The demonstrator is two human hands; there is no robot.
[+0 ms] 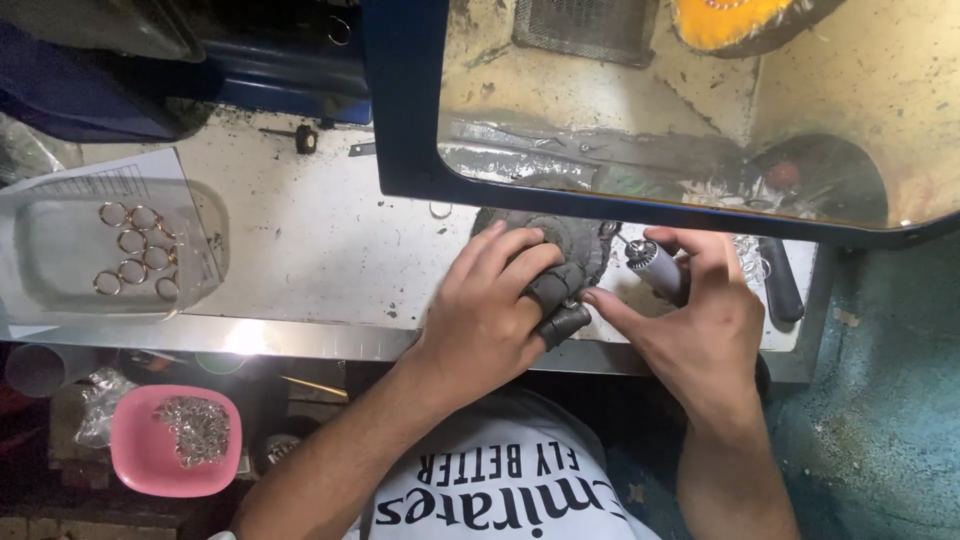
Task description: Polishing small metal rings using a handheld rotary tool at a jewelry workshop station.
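Fingers of my left hand (490,310) pinch a dark, grimy pad (560,255) on the surface (310,240), while my right hand (700,320) grips a chrome-tipped rotary tool (652,265).

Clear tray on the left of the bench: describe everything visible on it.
The clear tray is a shallow, rounded-rectangle dish, seemingly transparent plastic, lying flat on the metal bench at the left, partly over a printed paper sheet. It holds about nine gold-coloured rings lying flat, clustered at its right end. Neither hand touches it.

Shiny metal rings (135,250) in clear glossy plastic tray (60,290); scuffed metal benchtop (320,240).
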